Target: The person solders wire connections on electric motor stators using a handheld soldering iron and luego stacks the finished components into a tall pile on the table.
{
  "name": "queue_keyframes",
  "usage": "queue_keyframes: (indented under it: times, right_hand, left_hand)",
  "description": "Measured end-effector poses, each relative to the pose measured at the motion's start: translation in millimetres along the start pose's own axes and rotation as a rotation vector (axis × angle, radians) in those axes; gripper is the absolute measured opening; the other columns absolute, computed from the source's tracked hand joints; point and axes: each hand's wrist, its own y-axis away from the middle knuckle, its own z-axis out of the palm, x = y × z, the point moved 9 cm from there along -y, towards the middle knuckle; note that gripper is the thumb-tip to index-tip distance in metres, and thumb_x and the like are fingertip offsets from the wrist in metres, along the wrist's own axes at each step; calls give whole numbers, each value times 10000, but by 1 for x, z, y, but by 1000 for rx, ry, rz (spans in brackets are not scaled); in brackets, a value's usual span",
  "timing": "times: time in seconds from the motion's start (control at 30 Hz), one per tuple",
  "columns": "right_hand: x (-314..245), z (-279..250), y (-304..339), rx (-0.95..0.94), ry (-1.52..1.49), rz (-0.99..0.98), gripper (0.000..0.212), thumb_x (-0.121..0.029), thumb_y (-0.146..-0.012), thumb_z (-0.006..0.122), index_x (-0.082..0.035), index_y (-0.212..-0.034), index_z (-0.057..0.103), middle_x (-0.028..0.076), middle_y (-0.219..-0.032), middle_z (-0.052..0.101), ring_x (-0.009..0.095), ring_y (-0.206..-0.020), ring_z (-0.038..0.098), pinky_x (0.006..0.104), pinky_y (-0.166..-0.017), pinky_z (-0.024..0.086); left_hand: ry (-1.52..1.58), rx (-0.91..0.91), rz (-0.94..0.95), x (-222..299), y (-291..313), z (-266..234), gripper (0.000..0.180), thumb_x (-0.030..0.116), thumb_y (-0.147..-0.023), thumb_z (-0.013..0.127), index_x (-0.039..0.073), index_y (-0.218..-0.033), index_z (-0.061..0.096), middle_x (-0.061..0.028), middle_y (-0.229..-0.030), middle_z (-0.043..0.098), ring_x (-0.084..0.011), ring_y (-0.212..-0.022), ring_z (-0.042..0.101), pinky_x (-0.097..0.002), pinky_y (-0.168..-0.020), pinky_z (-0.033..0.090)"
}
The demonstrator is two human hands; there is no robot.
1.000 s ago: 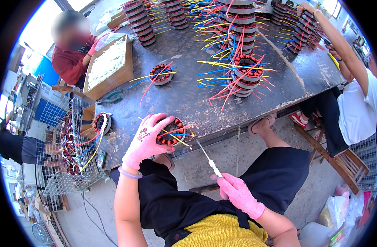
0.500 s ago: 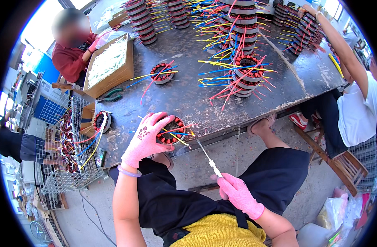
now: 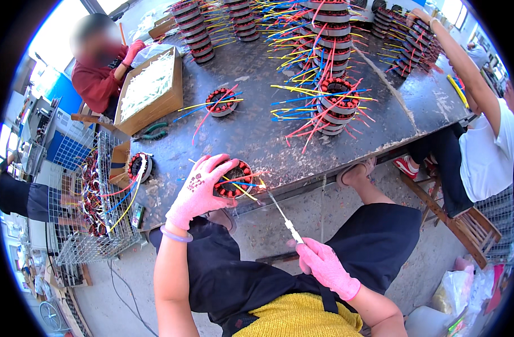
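My left hand (image 3: 199, 188), in a pink glove, is wrapped round the left side of a motor stator (image 3: 246, 171) at the table's front edge. This ring has red windings, with red, blue and yellow leads sticking out to the right. In my right hand (image 3: 328, 271), also gloved in pink, is a thin rod-like tool (image 3: 279, 212) with a white sleeve, its grip hidden by the fingers. Its tip is close to the lead ends beside the stator; whether they touch, I cannot tell. Another stator (image 3: 221, 103) with leads lies farther back.
Stacked stators (image 3: 338, 106) rise at the back. A carton of white pieces (image 3: 175, 92), green-handled pliers (image 3: 153, 130) and a stator with white binding (image 3: 139, 167) are on the left. A wire basket (image 3: 94, 244) stands beside the table. Co-workers sit left and right.
The co-worker at the left has raised a gloved hand above the carton. My hands, the stator and the tool have hardly moved.
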Motion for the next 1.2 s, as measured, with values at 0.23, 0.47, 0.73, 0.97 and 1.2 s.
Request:
queue_keyframes:
  times: [0.23, 0.47, 0.73, 0.97, 1.2]
  right_hand:
    - [-10, 4, 2, 12, -32, 12, 355, -255, -1040, 509, 2, -1258, 620, -57, -679, 453, 36, -599, 400, 208, -549, 312]
    - [-8, 3, 2, 15, -83, 9, 349, -240, -1033, 508, 6, -1252, 625, -57, -685, 447, 41, -602, 400, 212, -550, 316]
    - [-17, 4, 4, 24, 4, 6, 369, -269, -1030, 509, 10, -1235, 635, -48, -692, 465, 45, -607, 415, 221, -554, 330]
    - [-15, 2, 4, 33, -28, 6, 367, -279, -1030, 515, 4, -1226, 645, -40, -688, 472, 47, -603, 418, 226, -549, 336]
    - [-10, 3, 3, 17, -52, -4, 359, -265, -1032, 519, 4, -1237, 640, -43, -691, 469, 45, -605, 423, 222, -549, 333]
  left_hand:
    - [-8, -7, 0, 2, -2, 0, 922, 232, -550, 896, 137, -1392, 534, -130, -1391, 513, -373, -1309, 465, -478, -1167, 316]
    - [-15, -1, 12, 2, -2, 1, 930, 256, -559, 896, 140, -1403, 523, -135, -1392, 508, -359, -1305, 475, -491, -1182, 289]
    - [-25, -6, 11, 4, -1, 0, 913, 250, -571, 891, 133, -1399, 525, -140, -1396, 505, -355, -1307, 475, -488, -1180, 289]
    - [-21, -3, 24, 4, -2, 0, 912, 253, -571, 893, 130, -1396, 525, -144, -1398, 507, -363, -1307, 473, -483, -1172, 298]
    - [-27, 8, 34, 4, -2, 0, 916, 251, -567, 897, 128, -1395, 526, -143, -1399, 507, -368, -1298, 477, -476, -1164, 307]
